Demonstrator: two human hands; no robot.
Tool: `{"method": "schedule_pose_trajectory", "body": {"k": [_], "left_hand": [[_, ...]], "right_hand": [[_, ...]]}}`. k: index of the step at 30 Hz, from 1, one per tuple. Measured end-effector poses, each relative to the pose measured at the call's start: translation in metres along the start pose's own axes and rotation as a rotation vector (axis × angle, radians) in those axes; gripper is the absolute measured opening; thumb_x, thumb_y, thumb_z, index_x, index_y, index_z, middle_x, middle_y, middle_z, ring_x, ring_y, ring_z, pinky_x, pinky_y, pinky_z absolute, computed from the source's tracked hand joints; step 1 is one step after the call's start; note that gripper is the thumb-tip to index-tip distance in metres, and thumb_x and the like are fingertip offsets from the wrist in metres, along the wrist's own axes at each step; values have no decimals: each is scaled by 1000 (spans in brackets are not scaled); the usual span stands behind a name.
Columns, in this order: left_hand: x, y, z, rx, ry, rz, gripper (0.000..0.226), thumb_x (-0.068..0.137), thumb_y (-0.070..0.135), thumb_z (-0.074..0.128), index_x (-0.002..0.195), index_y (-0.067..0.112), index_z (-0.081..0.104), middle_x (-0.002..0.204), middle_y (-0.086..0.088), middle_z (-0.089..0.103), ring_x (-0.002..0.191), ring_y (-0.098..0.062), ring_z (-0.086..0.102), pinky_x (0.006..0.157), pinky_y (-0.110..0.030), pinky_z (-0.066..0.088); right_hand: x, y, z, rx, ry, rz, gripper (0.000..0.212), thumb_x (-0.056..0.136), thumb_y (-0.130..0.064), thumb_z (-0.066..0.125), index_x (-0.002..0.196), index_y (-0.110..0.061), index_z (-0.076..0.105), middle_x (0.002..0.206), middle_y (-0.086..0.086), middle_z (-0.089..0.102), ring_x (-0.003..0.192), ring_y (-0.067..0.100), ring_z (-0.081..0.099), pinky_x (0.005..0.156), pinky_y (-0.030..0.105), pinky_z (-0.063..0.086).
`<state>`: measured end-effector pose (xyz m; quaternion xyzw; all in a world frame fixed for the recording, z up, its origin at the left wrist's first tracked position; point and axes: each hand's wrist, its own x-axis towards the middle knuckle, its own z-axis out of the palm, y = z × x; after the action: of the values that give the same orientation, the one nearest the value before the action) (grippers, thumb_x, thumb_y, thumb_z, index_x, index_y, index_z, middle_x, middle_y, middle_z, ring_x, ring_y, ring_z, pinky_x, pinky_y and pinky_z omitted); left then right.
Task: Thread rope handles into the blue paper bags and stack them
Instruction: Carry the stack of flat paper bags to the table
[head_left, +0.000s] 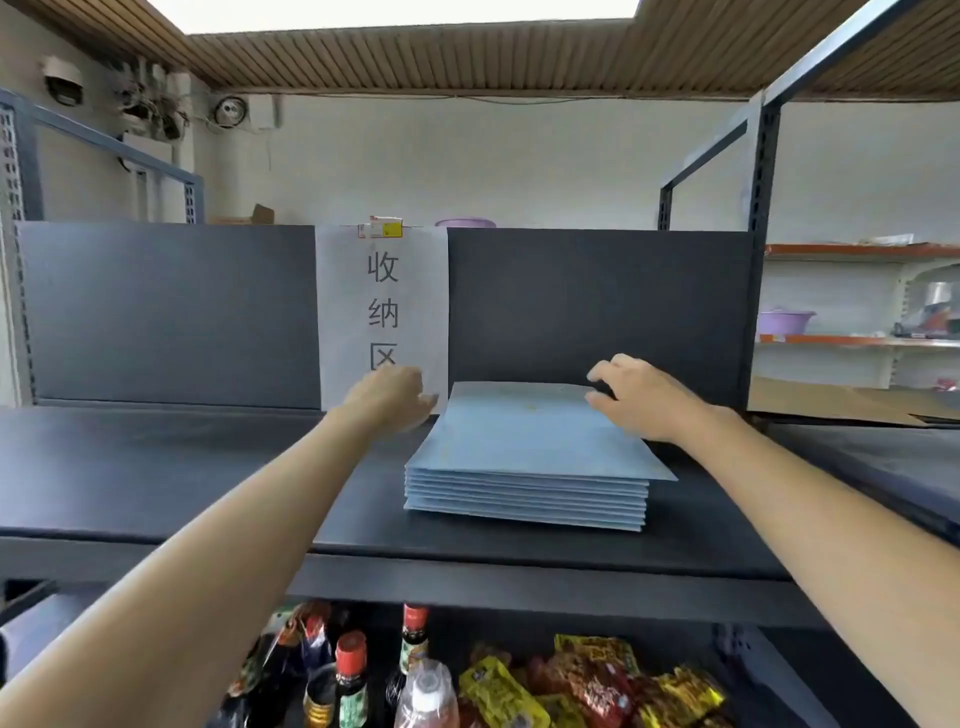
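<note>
A stack of several flat blue paper bags (524, 457) lies on the dark shelf (182, 467), its top bag sitting slightly askew to the right. My left hand (389, 397) is at the stack's far left corner, fingers loosely curled, touching or just beside the top bag's edge. My right hand (639, 400) hovers over the far right corner, fingers bent down onto the top bag. No rope handles are visible on the bags.
A white paper sign (382, 312) with dark characters hangs on the dark back panel behind the stack. Below the shelf's front edge stand sauce bottles (353, 675) and snack packets (587, 680). Metal rack posts (758, 260) rise at the right.
</note>
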<state>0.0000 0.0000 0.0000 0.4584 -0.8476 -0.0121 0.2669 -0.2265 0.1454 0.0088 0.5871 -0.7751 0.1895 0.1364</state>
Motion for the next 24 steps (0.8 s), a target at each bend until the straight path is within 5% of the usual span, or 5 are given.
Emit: {"method": "schedule_pose_trajectory", "body": {"k": [3,6,11,17,24], "left_hand": [[10,9,13,9,-249,-101,51,100,45,36,95,0,60,106,-20,62,85,-31,57,75,-32,46],[8,30,20,-121,-452,-235,64,99,55,26,128,4,49,115,-20,55,91,-33,56,77,-33,48],[17,42,28,-232,-454,-292,62,100,49,30,144,5,34,150,-13,35,134,-31,39,105,-36,34],[3,24,36,-618,-488,-422,58,86,53,60,117,4,58,107,-10,65,94,-26,64,87,-32,50],[-50,9,15,-893,-214,-473,56,82,48,67,118,5,57,101,-8,67,78,-24,65,68,-30,53]], "right_hand": [[10,4,15,47,-134,266,54,100,-40,31,140,-4,33,142,16,37,125,30,41,93,36,35],[12,-1,20,97,-311,380,59,102,-43,25,145,-2,28,152,12,29,136,27,33,104,32,29],[14,-14,20,224,-341,415,53,100,-38,35,143,-7,33,149,7,34,131,26,40,102,34,35],[1,-10,22,523,-295,483,55,96,-32,48,143,-9,32,152,8,26,137,27,29,99,35,31],[-34,-29,15,1060,-267,465,29,85,-25,64,112,-20,59,140,2,43,123,26,44,94,38,43]]}}
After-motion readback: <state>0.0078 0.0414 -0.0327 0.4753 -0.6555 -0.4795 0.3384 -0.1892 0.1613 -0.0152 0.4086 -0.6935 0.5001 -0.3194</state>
